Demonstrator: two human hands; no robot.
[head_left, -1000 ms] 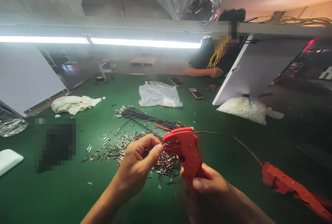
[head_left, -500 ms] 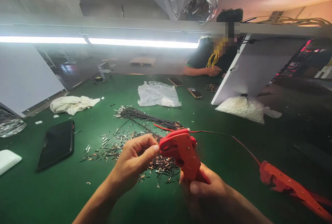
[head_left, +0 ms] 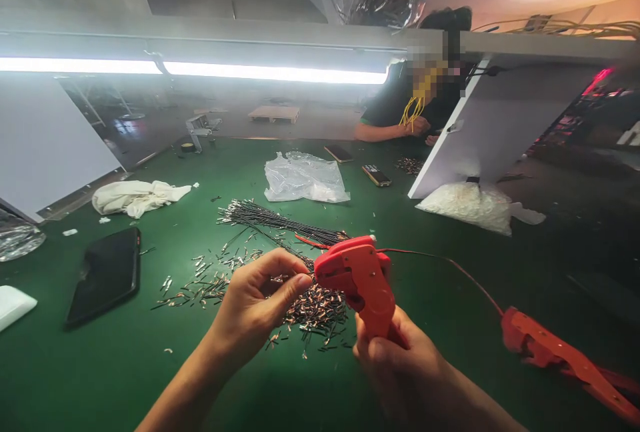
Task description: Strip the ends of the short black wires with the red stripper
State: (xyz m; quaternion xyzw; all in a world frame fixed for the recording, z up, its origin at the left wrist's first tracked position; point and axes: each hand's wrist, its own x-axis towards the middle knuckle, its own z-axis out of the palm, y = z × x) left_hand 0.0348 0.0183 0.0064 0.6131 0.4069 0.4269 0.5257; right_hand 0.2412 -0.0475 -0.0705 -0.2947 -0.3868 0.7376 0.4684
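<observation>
My right hand [head_left: 400, 355] is wrapped round the handle of a red wire stripper [head_left: 363, 279], its head tilted up and to the left. Just left of the tool's jaws, my left hand [head_left: 267, 289] pinches thumb to forefinger; what lies between the fingertips is too small to make out. Behind the hands lies a bundle of black wires [head_left: 285, 222] with bare ends. Short black and copper scraps [head_left: 315, 312] are heaped below and between the hands. A thin red wire [head_left: 425, 254] runs right towards a second red tool [head_left: 555, 345].
A black phone [head_left: 105, 275], a white cloth [head_left: 140, 199] and a white object [head_left: 15, 305] are at the left. Beyond the wires is a clear plastic bag [head_left: 305, 179]. A filled bag [head_left: 470, 205] sits by a slanted panel. Across the table, a person [head_left: 390, 105] holds yellow wires.
The red wire stripper and my right hand have shifted slightly right, so a small gap shows between the jaws and my left fingertips. The view has tilted a little.
</observation>
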